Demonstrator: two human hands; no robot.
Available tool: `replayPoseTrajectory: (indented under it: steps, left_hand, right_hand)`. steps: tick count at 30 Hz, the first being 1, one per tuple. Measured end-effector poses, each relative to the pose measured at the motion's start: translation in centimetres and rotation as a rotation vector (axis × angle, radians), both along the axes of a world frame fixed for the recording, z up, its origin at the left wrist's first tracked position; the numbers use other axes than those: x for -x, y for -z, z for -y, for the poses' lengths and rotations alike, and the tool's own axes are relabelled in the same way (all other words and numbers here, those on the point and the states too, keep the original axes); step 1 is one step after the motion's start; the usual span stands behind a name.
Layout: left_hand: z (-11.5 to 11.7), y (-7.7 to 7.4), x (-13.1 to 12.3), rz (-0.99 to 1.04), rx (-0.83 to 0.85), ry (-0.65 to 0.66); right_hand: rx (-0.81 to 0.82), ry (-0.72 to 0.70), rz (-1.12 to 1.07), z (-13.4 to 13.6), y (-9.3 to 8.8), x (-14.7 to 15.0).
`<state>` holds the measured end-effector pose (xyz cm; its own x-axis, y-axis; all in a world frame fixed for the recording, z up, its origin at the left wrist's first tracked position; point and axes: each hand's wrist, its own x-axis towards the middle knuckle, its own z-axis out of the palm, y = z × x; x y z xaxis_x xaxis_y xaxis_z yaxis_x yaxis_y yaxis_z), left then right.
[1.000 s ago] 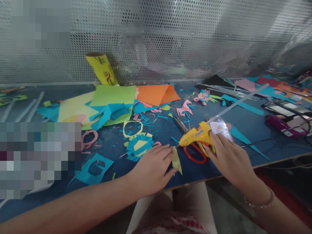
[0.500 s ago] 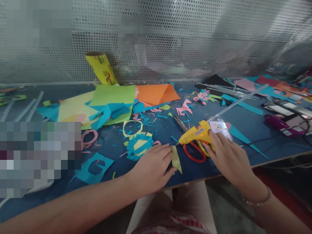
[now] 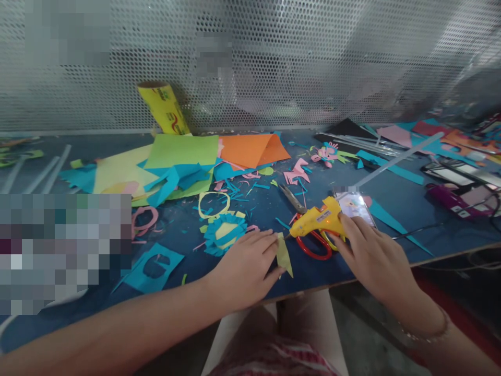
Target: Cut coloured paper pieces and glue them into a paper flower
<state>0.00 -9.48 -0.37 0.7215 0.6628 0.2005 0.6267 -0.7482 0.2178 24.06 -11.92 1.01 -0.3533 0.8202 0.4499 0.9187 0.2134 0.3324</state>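
Note:
My right hand [image 3: 371,256] is closed round the handle of a yellow hot glue gun [image 3: 313,220], with a long clear glue stick [image 3: 399,159] jutting from its back. The nozzle points left and down, close to the top of a yellow-green paper strip [image 3: 284,256]. My left hand [image 3: 250,266] holds that strip against the table, fingers at its upper end and thumb near its lower left edge. Scissors [image 3: 315,246] with red and yellow handles lie partly under the glue gun. Left of my left hand is a blue fringed paper flower [image 3: 225,235] with a yellow centre.
A phone [image 3: 354,206] with a lit screen lies behind my right hand. Coloured paper sheets [image 3: 183,149] and scraps cover the table's back. A yellow tube [image 3: 164,109] leans on the perforated metal panel [image 3: 274,62]. A blue paper piece with a cutout [image 3: 156,282] lies left.
The glue gun and my right hand have shifted slightly right and down, its nozzle now lower beside the strip's top. My left hand stays on the paper strip.

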Motion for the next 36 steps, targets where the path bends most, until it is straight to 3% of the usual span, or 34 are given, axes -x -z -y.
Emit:
replayPoseTrajectory:
  steps: [36]
  left_hand:
    - [0.1, -0.1, 0.0, 0.002, 0.042, -0.010]
  right_hand:
    - [0.119, -0.070, -0.039, 3.5, -0.2, -0.6]
